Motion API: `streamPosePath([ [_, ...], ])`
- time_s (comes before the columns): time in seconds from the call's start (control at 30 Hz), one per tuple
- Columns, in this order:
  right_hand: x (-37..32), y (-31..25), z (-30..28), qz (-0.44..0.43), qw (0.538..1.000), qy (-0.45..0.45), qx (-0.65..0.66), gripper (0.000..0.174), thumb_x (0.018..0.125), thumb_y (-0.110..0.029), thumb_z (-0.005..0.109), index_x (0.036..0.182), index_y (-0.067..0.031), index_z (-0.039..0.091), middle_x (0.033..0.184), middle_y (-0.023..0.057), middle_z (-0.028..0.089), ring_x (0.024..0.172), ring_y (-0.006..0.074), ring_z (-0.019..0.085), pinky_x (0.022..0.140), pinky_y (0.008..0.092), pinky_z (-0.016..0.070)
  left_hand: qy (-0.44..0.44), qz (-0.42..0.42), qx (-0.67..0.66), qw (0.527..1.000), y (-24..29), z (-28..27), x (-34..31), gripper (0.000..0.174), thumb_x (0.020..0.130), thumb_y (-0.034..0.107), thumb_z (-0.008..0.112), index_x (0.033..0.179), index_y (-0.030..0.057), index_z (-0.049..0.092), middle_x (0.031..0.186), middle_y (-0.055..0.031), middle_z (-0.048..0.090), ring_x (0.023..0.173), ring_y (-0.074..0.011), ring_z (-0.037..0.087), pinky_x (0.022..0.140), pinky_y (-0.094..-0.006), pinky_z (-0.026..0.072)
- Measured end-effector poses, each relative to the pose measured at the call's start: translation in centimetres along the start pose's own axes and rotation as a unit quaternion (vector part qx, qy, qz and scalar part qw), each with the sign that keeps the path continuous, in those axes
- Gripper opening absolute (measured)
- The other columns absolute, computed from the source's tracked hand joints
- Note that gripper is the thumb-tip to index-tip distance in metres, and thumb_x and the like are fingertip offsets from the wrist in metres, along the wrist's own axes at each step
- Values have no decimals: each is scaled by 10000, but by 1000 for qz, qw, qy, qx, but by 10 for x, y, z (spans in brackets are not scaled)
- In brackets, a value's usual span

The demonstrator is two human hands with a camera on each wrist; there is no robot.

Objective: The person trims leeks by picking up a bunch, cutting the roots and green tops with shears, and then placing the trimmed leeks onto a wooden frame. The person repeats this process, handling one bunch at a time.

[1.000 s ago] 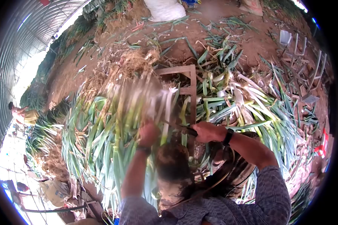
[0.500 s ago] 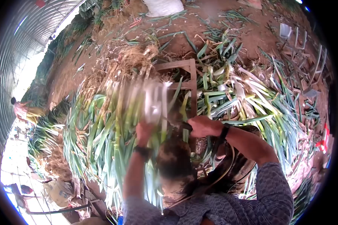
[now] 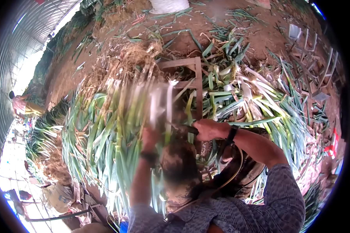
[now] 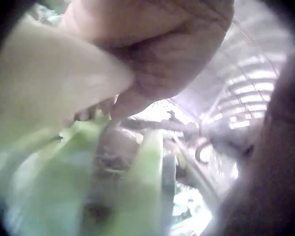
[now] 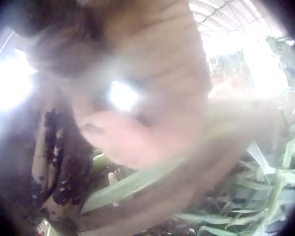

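Observation:
My left hand (image 3: pixel 149 138) grips a leek (image 3: pixel 154 106) by its green part, with the white shank up and blurred. In the left wrist view the pale stalk (image 4: pixel 54 78) runs into the curled fingers. My right hand (image 3: pixel 210 129) holds an air gun (image 3: pixel 191 129) by its dark handle, its thin nozzle directed left toward the leek. A tan hose (image 3: pixel 240 165) loops below that hand. Close in, the right wrist view shows the hand, blurred, with curled fingers (image 5: pixel 137 142). Another white leek (image 3: pixel 169 103) stands just right of the held one.
A thick row of rooted leeks (image 3: pixel 101 128) lies on the left. In the middle stands a wooden frame (image 3: pixel 198 83), and a heap of leeks (image 3: pixel 268 105) spreads to its right. A white sack (image 3: pixel 169 6) sits on the soil behind; another person (image 3: pixel 21 105) is at far left.
Both hands stay at nearly the same place, the right one slightly further left and higher. The leek's white end keeps blurring. The other person at far left has shifted a little.

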State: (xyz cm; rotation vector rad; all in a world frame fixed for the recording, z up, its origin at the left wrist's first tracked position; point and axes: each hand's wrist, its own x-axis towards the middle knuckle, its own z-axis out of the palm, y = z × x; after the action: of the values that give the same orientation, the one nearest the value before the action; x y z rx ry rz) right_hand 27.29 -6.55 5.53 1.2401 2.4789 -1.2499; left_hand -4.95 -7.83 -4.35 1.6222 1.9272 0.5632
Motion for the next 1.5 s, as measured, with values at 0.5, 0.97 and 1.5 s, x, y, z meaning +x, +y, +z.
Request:
streamPosePath([
  [0.5,-13,2,-3,-20,1000,-8,18,255,741,-176,606,790,74,609,732,246,638,695,389,650,631,469,490,110,19,74,991,52,-28,-31,468,833,299,653,1213,39,569,894,-252,675,802,-420,664,667,-483,539],
  [0.97,-22,-19,-13,-58,998,6,18,254,764,-216,627,861,18,628,733,240,629,702,406,637,624,477,481,-27,113,-149,982,36,-31,2,267,811,250,687,934,14,673,691,-64,635,636,-139,606,548,-314,473],
  [1.5,-36,-22,-13,-141,970,198,0,303,775,-130,638,1054,-24,589,787,172,646,705,326,656,630,430,530,-70,-102,-489,863,80,-105,-12,323,803,152,749,1076,0,668,941,-71,695,790,-175,676,685,-300,551],
])
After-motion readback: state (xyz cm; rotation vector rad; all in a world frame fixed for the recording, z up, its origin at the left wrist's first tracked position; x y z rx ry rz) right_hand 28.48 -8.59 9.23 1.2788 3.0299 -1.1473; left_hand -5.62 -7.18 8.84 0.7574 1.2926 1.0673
